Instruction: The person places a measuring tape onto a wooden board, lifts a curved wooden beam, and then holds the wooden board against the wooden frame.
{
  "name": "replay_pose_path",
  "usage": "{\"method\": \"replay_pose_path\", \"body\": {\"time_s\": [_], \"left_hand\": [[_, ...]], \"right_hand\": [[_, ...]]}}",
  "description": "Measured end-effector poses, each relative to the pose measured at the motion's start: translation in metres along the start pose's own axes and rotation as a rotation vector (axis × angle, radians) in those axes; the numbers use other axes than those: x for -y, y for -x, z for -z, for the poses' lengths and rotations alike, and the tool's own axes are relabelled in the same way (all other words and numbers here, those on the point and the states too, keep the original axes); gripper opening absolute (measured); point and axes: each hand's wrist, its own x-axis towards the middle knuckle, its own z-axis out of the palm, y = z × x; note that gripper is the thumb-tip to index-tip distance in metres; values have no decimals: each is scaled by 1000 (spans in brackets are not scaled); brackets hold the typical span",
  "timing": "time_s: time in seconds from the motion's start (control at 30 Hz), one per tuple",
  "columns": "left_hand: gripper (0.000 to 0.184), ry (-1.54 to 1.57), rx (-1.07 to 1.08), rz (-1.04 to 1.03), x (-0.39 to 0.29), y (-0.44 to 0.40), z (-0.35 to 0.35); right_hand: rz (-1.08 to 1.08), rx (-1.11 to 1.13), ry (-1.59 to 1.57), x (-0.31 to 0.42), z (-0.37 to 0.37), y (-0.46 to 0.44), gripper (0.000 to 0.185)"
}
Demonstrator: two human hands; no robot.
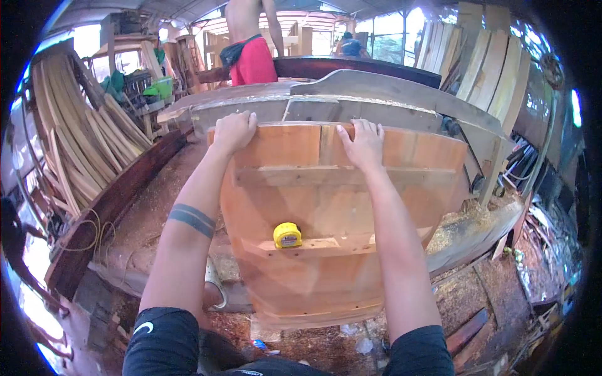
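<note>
A broad orange-brown wooden panel (326, 207) with crosswise battens stands tilted in front of me. My left hand (235, 130) is closed over its top edge near the left corner. Further right on the same edge, my right hand (365, 144) grips with the fingers over the top and the thumb on the near side. A yellow tape measure (287, 235) rests on the middle batten, between my forearms and touched by neither hand. The fingertips behind the panel are partly hidden.
Behind the panel lies a long grey timber structure (376, 88). A dark beam (119, 207) runs along the left, near stacked planks (75, 125). More boards (492, 72) lean at right. A person in red shorts (254, 59) stands beyond; another person (350, 45) is farther back.
</note>
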Motion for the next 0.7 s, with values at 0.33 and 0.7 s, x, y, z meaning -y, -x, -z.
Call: {"method": "replay_pose_path", "body": {"time_s": [0.33,0.7], "left_hand": [[43,-34,-18,-7,2,-1,-4],[42,-4,-56,-25,0,-1,-5]], "right_hand": [[-18,-45,-6,-2,-4,1,49],[-16,-109,-18,3,-8,-1,44]]}}
